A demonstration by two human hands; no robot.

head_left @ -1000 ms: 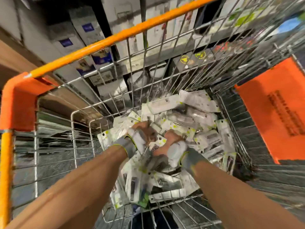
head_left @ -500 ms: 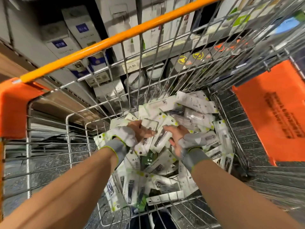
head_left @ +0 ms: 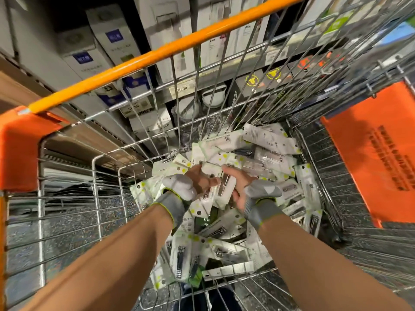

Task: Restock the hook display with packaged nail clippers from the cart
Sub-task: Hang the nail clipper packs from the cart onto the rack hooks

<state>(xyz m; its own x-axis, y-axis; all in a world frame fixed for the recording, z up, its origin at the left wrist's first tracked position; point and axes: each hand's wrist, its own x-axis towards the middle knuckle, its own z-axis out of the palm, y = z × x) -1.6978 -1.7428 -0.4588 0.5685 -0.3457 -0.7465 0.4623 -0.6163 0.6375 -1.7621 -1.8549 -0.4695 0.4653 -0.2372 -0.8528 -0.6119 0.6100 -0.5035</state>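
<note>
- Cart [head_left: 143, 63]: wire basket with an orange handle bar, parked against a shelf of boxed goods [head_left: 161, 37]. We see no hook display in this view.
- Stock: packaged nail clippers [head_left: 269, 140], white cards with green dots, lie in a loose heap on the cart floor, overlapping at all angles, some face up and some face down.
- Left hand [head_left: 195, 182]: gloved with bare fingertips, reaching into the middle of the heap. Its fingers curl round a small stack of packs [head_left: 215, 171] from the left side.
- Right hand [head_left: 244, 187]: same glove, thumb and fingers closed on the held pack [head_left: 225, 187] whose metal clipper faces up, touching the left hand's stack.
- Step in hand, as we judge it: gathering and squaring a bundle for hanging.
- How we would do it well: turn every card the same way, face up with the hang holes at one end, and align the edges before lifting.
- Keep the bundle small enough that neither hand's grip loosens; slick blister packs look prone to sliding apart.
- Lift straight up, clear of the wire sides, so no card corner snags in the mesh.
</note>
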